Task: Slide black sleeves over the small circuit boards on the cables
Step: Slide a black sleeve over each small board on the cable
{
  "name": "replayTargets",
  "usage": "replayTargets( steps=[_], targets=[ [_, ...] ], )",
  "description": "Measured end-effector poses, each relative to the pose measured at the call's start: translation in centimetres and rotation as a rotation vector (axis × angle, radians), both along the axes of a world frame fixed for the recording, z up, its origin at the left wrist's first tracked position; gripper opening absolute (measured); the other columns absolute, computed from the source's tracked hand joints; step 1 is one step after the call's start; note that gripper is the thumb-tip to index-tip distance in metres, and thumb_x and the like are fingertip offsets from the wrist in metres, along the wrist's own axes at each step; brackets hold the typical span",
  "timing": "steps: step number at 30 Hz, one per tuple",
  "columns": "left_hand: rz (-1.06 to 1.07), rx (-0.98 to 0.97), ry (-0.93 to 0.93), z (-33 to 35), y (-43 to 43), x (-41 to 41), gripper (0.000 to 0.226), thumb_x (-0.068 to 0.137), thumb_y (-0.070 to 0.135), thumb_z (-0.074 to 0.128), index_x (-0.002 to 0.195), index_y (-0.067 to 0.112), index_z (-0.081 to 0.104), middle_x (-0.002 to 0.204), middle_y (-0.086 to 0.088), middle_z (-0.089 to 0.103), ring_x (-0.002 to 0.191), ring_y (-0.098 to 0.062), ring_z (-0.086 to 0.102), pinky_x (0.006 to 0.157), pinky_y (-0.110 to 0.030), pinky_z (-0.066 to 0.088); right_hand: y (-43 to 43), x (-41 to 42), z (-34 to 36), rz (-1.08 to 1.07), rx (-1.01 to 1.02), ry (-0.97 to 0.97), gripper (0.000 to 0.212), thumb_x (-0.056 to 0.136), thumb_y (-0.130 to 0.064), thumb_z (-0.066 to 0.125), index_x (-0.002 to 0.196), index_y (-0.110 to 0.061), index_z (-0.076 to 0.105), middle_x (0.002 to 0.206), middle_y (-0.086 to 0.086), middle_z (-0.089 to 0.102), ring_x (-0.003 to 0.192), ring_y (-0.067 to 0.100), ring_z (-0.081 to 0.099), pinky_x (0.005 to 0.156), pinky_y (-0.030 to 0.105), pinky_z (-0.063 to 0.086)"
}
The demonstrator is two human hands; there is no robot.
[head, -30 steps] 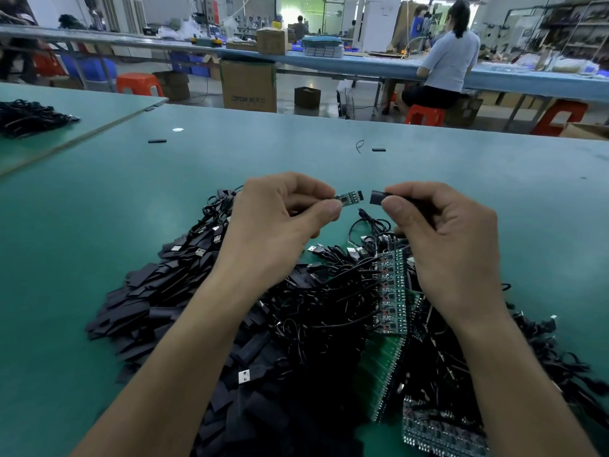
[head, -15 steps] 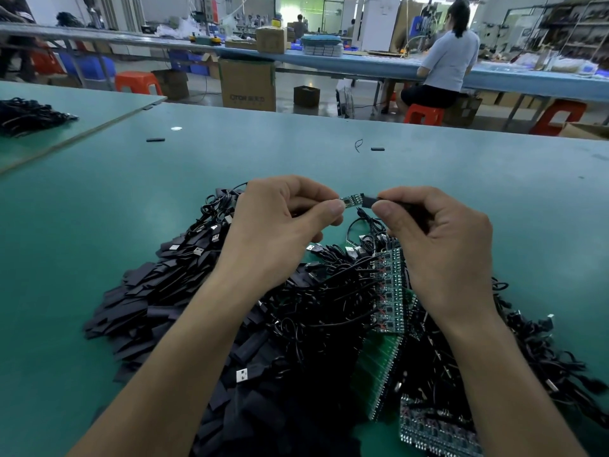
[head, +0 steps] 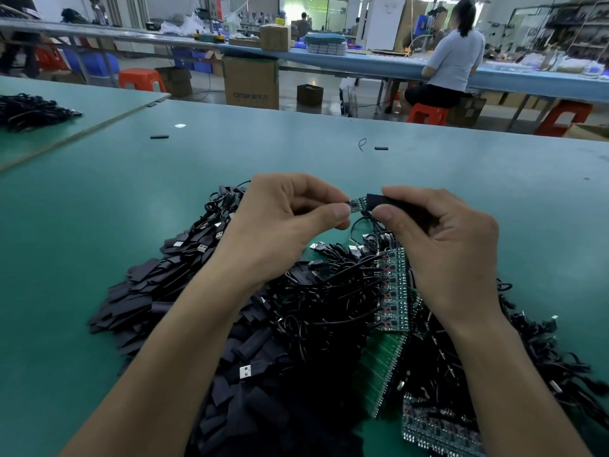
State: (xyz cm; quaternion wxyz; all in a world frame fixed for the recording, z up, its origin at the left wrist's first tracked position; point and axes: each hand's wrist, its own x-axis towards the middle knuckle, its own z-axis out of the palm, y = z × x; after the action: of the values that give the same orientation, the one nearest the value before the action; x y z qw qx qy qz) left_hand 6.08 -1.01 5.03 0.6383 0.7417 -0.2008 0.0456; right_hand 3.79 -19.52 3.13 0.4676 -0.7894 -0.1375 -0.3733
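My left hand [head: 280,225] pinches the near end of a small green circuit board [head: 358,204] between thumb and forefinger. My right hand [head: 441,245] pinches a black sleeve [head: 379,200], whose open mouth covers the board's right end. Both are held above the green table. Below my hands lies a heap of black cables with USB plugs [head: 329,291] and loose flat black sleeves [head: 145,301]. Green panels of boards [head: 393,291] lie in the heap.
The green table [head: 99,225] runs far to the back, with two stray black sleeves [head: 159,137] [head: 381,148] on it. Another cable pile [head: 29,110] sits on the left table. A seated person [head: 451,61] works at the far bench among boxes and red stools.
A gap lay between sleeve and board a second ago. My right hand has brought the sleeve left, and its mouth now covers the board's end. My left hand has stayed nearly still.
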Motion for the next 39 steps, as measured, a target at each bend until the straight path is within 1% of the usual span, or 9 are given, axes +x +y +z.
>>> replayTargets(
  steps=[6, 12, 16, 17, 20, 22, 26, 32, 39],
  targets=[
    [-0.096, 0.036, 0.041, -0.12, 0.23, 0.08, 0.009, 0.086, 0.015, 0.076, 0.092, 0.021, 0.071, 0.078, 0.003, 0.078, 0.074, -0.005, 0.073, 0.065, -0.009, 0.048, -0.6, -0.22, 0.38, 0.187, -0.092, 0.058, 0.02, 0.082, -0.038, 0.072, 0.102, -0.038, 0.071, 0.083, -0.017, 0.07, 0.078, 0.005, 0.066, 0.068, 0.01, 0.045],
    [-0.069, 0.071, 0.034, -0.33, -0.03, -0.05, 0.022, 0.085, 0.022, 0.078, 0.096, 0.019, 0.06, 0.076, 0.0, 0.077, 0.061, -0.007, 0.066, 0.061, -0.019, 0.05, -0.54, -0.26, 0.28, 0.237, -0.055, 0.09, 0.014, 0.082, -0.039, 0.07, 0.096, -0.038, 0.073, 0.09, -0.018, 0.075, 0.081, 0.005, 0.071, 0.074, 0.015, 0.052],
    [0.073, 0.148, -0.041, -0.42, -0.33, -0.22, 0.024, 0.079, 0.037, 0.082, 0.084, 0.022, 0.064, 0.072, -0.003, 0.075, 0.068, -0.032, 0.069, 0.058, -0.037, 0.05, -0.49, -0.12, -0.01, 0.205, 0.031, 0.111, 0.013, 0.082, -0.038, 0.071, 0.093, -0.034, 0.075, 0.079, -0.019, 0.073, 0.072, 0.006, 0.069, 0.07, 0.023, 0.056],
    [0.091, 0.148, -0.051, -0.45, -0.32, -0.21, 0.023, 0.079, 0.037, 0.083, 0.081, 0.022, 0.065, 0.071, -0.003, 0.075, 0.068, -0.034, 0.068, 0.057, -0.035, 0.049, -0.46, -0.09, -0.04, 0.2, 0.039, 0.111, 0.012, 0.082, -0.037, 0.072, 0.093, -0.034, 0.075, 0.078, -0.018, 0.074, 0.071, 0.007, 0.069, 0.07, 0.026, 0.057],
    [0.1, 0.116, -0.075, -0.48, -0.21, -0.15, 0.019, 0.083, 0.034, 0.08, 0.078, 0.022, 0.067, 0.069, 0.003, 0.074, 0.053, -0.015, 0.063, 0.052, -0.018, 0.044, -0.47, -0.08, -0.02, 0.185, 0.063, 0.092, 0.009, 0.083, -0.036, 0.074, 0.092, -0.037, 0.074, 0.078, -0.013, 0.075, 0.067, 0.011, 0.069, 0.067, 0.031, 0.058],
    [0.093, 0.091, -0.088, -0.44, -0.19, -0.16, 0.016, 0.084, 0.03, 0.08, 0.078, 0.022, 0.068, 0.068, 0.004, 0.074, 0.051, -0.006, 0.059, 0.051, -0.013, 0.042, -0.59, -0.05, 0.07, 0.182, 0.106, 0.087, 0.009, 0.082, -0.037, 0.074, 0.091, -0.038, 0.074, 0.079, -0.012, 0.075, 0.065, 0.011, 0.069, 0.065, 0.028, 0.057],
    [0.084, 0.096, -0.041, -0.42, -0.14, -0.12, 0.014, 0.086, 0.031, 0.078, 0.08, 0.022, 0.068, 0.07, 0.004, 0.075, 0.053, -0.003, 0.06, 0.053, -0.013, 0.045, -0.64, 0.03, 0.07, 0.206, 0.158, 0.1, 0.009, 0.082, -0.031, 0.076, 0.091, -0.032, 0.076, 0.078, -0.011, 0.075, 0.063, 0.009, 0.069, 0.064, 0.018, 0.054],
    [0.032, 0.133, 0.04, -0.35, -0.1, -0.05, 0.015, 0.09, 0.029, 0.073, 0.078, 0.02, 0.074, 0.072, 0.006, 0.076, 0.056, -0.001, 0.062, 0.056, -0.011, 0.046, -0.64, 0.16, 0.05, 0.248, 0.184, 0.122, 0.01, 0.081, -0.027, 0.076, 0.09, -0.03, 0.076, 0.077, -0.011, 0.075, 0.063, 0.007, 0.068, 0.065, 0.016, 0.053],
    [0.021, 0.126, 0.05, -0.19, -0.08, -0.24, 0.013, 0.089, 0.025, 0.073, 0.079, 0.016, 0.075, 0.073, 0.004, 0.076, 0.057, -0.003, 0.063, 0.056, -0.012, 0.046, -0.55, -0.05, -0.04, 0.211, 0.087, 0.135, 0.021, 0.076, -0.036, 0.078, 0.096, -0.035, 0.075, 0.091, -0.015, 0.076, 0.084, 0.007, 0.073, 0.076, 0.017, 0.055]
  ],
)
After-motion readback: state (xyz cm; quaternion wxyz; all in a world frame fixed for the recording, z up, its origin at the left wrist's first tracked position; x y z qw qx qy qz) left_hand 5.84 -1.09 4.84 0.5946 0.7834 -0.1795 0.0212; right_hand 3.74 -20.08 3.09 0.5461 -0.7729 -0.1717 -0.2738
